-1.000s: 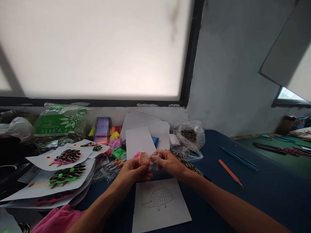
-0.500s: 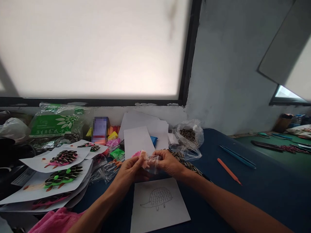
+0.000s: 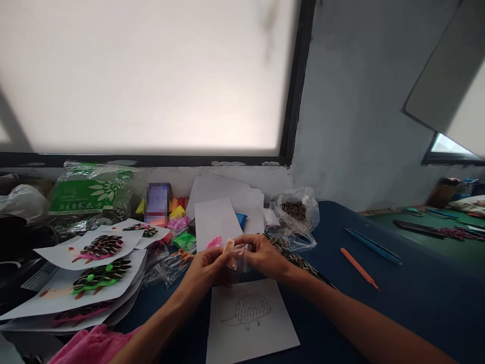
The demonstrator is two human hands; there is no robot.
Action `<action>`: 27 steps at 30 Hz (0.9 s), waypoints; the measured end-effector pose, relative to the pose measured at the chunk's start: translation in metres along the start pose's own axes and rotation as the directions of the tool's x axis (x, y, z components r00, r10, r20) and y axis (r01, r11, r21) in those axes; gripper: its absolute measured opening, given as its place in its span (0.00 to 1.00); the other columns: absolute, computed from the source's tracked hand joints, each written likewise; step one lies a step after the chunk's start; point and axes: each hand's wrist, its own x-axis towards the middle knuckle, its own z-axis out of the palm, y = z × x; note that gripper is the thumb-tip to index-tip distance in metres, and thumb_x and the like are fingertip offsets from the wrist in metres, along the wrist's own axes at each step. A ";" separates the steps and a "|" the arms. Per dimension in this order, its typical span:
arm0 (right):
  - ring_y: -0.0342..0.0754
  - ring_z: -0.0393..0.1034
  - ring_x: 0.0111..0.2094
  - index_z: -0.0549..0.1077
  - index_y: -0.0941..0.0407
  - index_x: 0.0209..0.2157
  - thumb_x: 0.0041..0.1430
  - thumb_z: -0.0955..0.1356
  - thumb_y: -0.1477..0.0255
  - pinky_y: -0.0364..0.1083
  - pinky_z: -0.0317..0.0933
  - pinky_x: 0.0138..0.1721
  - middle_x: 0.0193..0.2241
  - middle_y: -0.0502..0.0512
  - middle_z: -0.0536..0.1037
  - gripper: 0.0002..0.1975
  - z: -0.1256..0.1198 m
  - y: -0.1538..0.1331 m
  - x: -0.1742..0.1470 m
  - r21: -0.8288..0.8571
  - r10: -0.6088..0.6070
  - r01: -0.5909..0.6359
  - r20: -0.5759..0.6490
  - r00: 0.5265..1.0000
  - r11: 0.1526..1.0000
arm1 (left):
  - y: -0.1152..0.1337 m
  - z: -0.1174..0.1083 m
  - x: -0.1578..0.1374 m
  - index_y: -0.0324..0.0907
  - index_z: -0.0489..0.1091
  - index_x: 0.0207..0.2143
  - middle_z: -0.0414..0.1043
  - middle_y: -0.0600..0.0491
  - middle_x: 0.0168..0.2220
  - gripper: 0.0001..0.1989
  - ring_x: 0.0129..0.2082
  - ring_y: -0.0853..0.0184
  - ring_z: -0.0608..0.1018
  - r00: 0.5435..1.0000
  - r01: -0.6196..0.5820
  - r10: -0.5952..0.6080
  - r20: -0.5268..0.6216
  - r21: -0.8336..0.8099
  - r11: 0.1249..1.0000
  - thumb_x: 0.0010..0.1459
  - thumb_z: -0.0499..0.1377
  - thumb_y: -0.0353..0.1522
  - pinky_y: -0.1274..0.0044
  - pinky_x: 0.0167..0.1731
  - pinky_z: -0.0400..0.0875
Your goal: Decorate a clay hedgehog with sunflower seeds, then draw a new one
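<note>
My left hand [image 3: 207, 265] pinches a soft, pale peach lump of what looks like modelling clay [image 3: 229, 247]. My right hand [image 3: 267, 256] has its fingers closed on a small clear plastic bag [image 3: 243, 257], which touches the lump. How much of the lump sits inside the bag I cannot tell. Below both hands lies a white sheet with a pencil-drawn hedgehog [image 3: 252, 333]. A bright pink piece of clay [image 3: 214, 242] rests on a blank white sheet [image 3: 215, 217] just beyond my left hand.
Finished hedgehog pictures [image 3: 106, 275] are stacked at left. Clay packets [image 3: 184, 239] and a green seed bag [image 3: 83, 189] stand behind them. Striped seeds fill a clear bag [image 3: 293, 210], with more seeds beside my right wrist. Blue tweezers [image 3: 373, 246] and an orange tool [image 3: 359, 268] lie right.
My left hand has shifted slightly right, closer to the right hand, with the peach lump drawn nearer the bag. More of the pink clay on the sheet now shows.
</note>
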 end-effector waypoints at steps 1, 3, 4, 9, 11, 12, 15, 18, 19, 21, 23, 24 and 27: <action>0.46 0.70 0.30 0.78 0.58 0.35 0.52 0.73 0.57 0.45 0.64 0.33 0.30 0.52 0.77 0.18 0.000 0.002 0.001 0.007 0.002 -0.002 -0.007 1.000 1.000 | -0.001 -0.001 0.001 0.39 0.76 0.28 0.78 0.50 0.26 0.24 0.24 0.62 0.80 1.000 -0.005 0.005 -0.015 0.002 1.000 0.46 0.69 0.51 0.76 0.25 0.75; 0.47 0.71 0.31 0.78 0.59 0.36 0.52 0.73 0.57 0.45 0.64 0.33 0.29 0.53 0.77 0.19 -0.001 0.006 0.001 0.016 0.014 -0.013 -0.030 0.999 1.000 | -0.002 -0.001 0.003 0.39 0.76 0.29 0.79 0.50 0.28 0.22 0.25 0.63 0.80 0.998 -0.023 0.023 -0.060 -0.003 1.000 0.45 0.71 0.49 0.76 0.27 0.75; 0.47 0.71 0.31 0.77 0.59 0.36 0.51 0.73 0.58 0.45 0.64 0.32 0.29 0.53 0.77 0.19 -0.002 0.007 0.001 0.019 0.021 -0.020 -0.047 0.999 1.000 | -0.003 -0.002 0.004 0.40 0.76 0.31 0.78 0.50 0.28 0.22 0.26 0.63 0.80 0.995 -0.036 0.035 -0.088 -0.009 0.999 0.44 0.72 0.49 0.76 0.27 0.75; 0.45 0.69 0.28 0.74 0.57 0.34 0.50 0.74 0.62 0.43 0.62 0.29 0.29 0.51 0.75 0.15 -0.004 0.007 0.000 0.023 0.042 -0.041 -0.070 0.997 0.999 | -0.004 -0.002 0.006 0.40 0.77 0.32 0.78 0.50 0.27 0.27 0.26 0.63 0.79 0.985 -0.077 0.071 -0.155 -0.033 0.997 0.39 0.72 0.52 0.76 0.27 0.74; 0.44 0.69 0.29 0.74 0.58 0.34 0.49 0.75 0.63 0.43 0.63 0.30 0.30 0.51 0.75 0.14 -0.003 0.005 0.000 0.029 0.044 -0.043 -0.051 0.998 0.999 | -0.003 -0.002 0.005 0.39 0.77 0.29 0.79 0.49 0.27 0.25 0.26 0.64 0.79 0.986 -0.082 0.077 -0.150 -0.031 0.996 0.40 0.72 0.51 0.77 0.28 0.73; 0.44 0.69 0.30 0.75 0.58 0.34 0.49 0.75 0.64 0.43 0.63 0.31 0.30 0.51 0.75 0.14 -0.002 0.005 0.000 0.034 0.045 -0.043 -0.048 0.998 0.998 | -0.004 -0.003 0.005 0.39 0.76 0.27 0.79 0.49 0.27 0.24 0.26 0.65 0.79 0.984 -0.089 0.083 -0.155 -0.032 0.996 0.40 0.72 0.50 0.78 0.28 0.72; 0.44 0.68 0.29 0.74 0.57 0.35 0.49 0.75 0.63 0.43 0.62 0.30 0.30 0.50 0.75 0.15 -0.001 0.005 0.000 0.048 0.047 -0.043 -0.069 0.997 0.998 | -0.008 -0.005 0.006 0.40 0.75 0.26 0.79 0.51 0.26 0.22 0.25 0.67 0.78 0.978 -0.117 0.108 -0.179 -0.040 0.992 0.41 0.73 0.48 0.80 0.26 0.70; 0.43 0.66 0.27 0.74 0.58 0.33 0.51 0.74 0.63 0.42 0.60 0.28 0.27 0.49 0.73 0.13 -0.001 0.007 0.001 0.056 0.044 -0.039 -0.100 0.994 0.998 | -0.014 -0.006 0.008 0.41 0.74 0.27 0.80 0.50 0.27 0.20 0.28 0.66 0.79 0.977 -0.129 0.117 -0.179 -0.053 0.990 0.43 0.73 0.47 0.79 0.29 0.70; 0.43 0.65 0.27 0.74 0.58 0.33 0.53 0.73 0.64 0.42 0.60 0.28 0.26 0.49 0.73 0.12 -0.001 0.007 0.001 0.061 0.044 -0.038 -0.103 0.994 0.997 | -0.015 -0.007 0.009 0.41 0.74 0.27 0.80 0.50 0.27 0.21 0.28 0.65 0.79 0.978 -0.125 0.113 -0.176 -0.059 0.990 0.42 0.72 0.48 0.79 0.29 0.71; 0.42 0.65 0.26 0.74 0.58 0.33 0.54 0.72 0.65 0.42 0.60 0.28 0.25 0.49 0.73 0.10 -0.002 0.007 0.001 0.071 0.048 -0.041 -0.103 0.994 0.997 | -0.014 -0.006 0.009 0.40 0.74 0.29 0.80 0.49 0.28 0.24 0.29 0.64 0.80 0.980 -0.112 0.098 -0.172 -0.072 0.991 0.40 0.72 0.50 0.77 0.31 0.72; 0.42 0.65 0.26 0.73 0.58 0.34 0.55 0.71 0.66 0.42 0.59 0.28 0.25 0.49 0.73 0.10 -0.003 0.006 0.000 0.079 0.054 -0.047 -0.101 0.993 0.996 | -0.011 -0.005 0.008 0.40 0.75 0.31 0.80 0.49 0.29 0.26 0.29 0.63 0.80 0.981 -0.096 0.081 -0.176 -0.078 0.992 0.40 0.72 0.51 0.76 0.31 0.73; 0.41 0.65 0.26 0.73 0.58 0.34 0.54 0.71 0.66 0.42 0.59 0.28 0.25 0.49 0.73 0.10 -0.003 0.005 0.000 0.082 0.059 -0.051 -0.099 0.993 0.995 | -0.009 -0.004 0.007 0.40 0.76 0.34 0.80 0.50 0.30 0.26 0.30 0.63 0.80 0.981 -0.092 0.076 -0.180 -0.079 0.993 0.41 0.72 0.51 0.76 0.31 0.73; 0.41 0.66 0.25 0.74 0.58 0.35 0.53 0.73 0.63 0.42 0.59 0.28 0.25 0.49 0.73 0.13 -0.002 0.003 -0.002 0.092 0.077 -0.072 -0.060 0.995 0.993 | -0.001 -0.003 0.003 0.40 0.76 0.34 0.79 0.51 0.30 0.24 0.29 0.64 0.79 0.982 -0.083 0.069 -0.178 -0.075 0.994 0.43 0.72 0.49 0.77 0.29 0.72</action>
